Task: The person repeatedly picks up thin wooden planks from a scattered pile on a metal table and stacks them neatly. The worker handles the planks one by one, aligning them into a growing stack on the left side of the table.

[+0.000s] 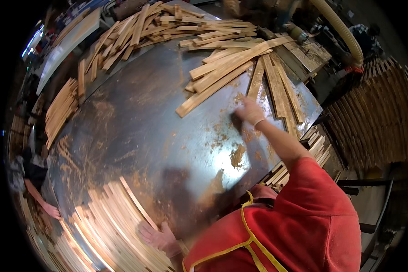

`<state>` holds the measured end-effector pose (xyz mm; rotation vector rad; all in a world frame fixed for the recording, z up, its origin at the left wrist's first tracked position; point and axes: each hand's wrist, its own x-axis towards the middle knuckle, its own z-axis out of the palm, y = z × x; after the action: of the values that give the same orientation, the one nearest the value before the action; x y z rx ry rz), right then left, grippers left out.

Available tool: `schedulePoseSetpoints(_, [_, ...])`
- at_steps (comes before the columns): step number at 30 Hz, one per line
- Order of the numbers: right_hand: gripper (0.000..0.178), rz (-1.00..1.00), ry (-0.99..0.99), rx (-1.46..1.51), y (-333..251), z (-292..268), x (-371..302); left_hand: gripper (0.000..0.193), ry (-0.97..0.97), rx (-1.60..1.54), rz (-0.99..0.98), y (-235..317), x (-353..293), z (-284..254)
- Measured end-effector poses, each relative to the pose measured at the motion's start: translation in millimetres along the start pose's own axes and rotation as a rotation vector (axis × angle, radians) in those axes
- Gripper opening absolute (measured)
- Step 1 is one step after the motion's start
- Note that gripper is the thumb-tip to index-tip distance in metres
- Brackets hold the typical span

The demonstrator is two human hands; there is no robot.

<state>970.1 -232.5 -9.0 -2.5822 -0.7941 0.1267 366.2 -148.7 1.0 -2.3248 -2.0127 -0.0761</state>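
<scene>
At the left edge of the metal worktop (136, 113), a co-worker's hand (52, 211) reaches to the end of the leftmost strips in a row of pale wooden strips (115, 220), which fills the near left corner. Farther up that edge sits a close-set stack of strips (61, 111), and a jumbled pile (140, 29) lines the far edge. The person's left hand (156, 235) rests open, fingers extended, against the row's right side. Toward the far right, long crossing strips (231, 67) point inward. The right hand (250, 111) reaches beside them, close to fanned strips (274, 86) at the right corner; I cannot tell whether it grips one.
</scene>
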Motion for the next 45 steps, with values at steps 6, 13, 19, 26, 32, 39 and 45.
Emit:
schedulePoseSetpoints(6, [0.056, 0.466, -0.030, -0.401, 121, -60, 52, 0.090, -0.205, -0.179, 0.390, 123, 43, -17])
schedulePoseSetpoints(13, [0.088, 0.169, -0.639, 0.399, 25, -46, -47, 0.093, -0.329, -0.335, 0.695, 259, 70, 0])
schedulePoseSetpoints(19, [0.066, -0.801, -0.214, -0.059, -101, -17, 57, 0.097, -0.480, -0.255, 0.779, 314, 55, 11])
schedulePoseSetpoints(26, [0.046, -0.818, -0.524, -0.300, -146, 30, 148, 0.094, -0.189, -0.125, 0.320, 190, 35, 20])
schedulePoseSetpoints(32, [0.064, -0.269, -0.957, 0.328, -164, 54, 15, 0.085, -0.258, 0.013, 0.302, 15, -38, -8])
schedulePoseSetpoints(39, [0.059, -0.079, -1.202, 0.343, -262, 121, -200, 0.077, 0.030, 0.071, 0.229, -80, -69, 1])
schedulePoseSetpoints(45, [0.055, -0.817, -1.455, 0.235, -329, 154, -320, 0.077, 0.032, -0.158, 0.126, -72, -69, 11])
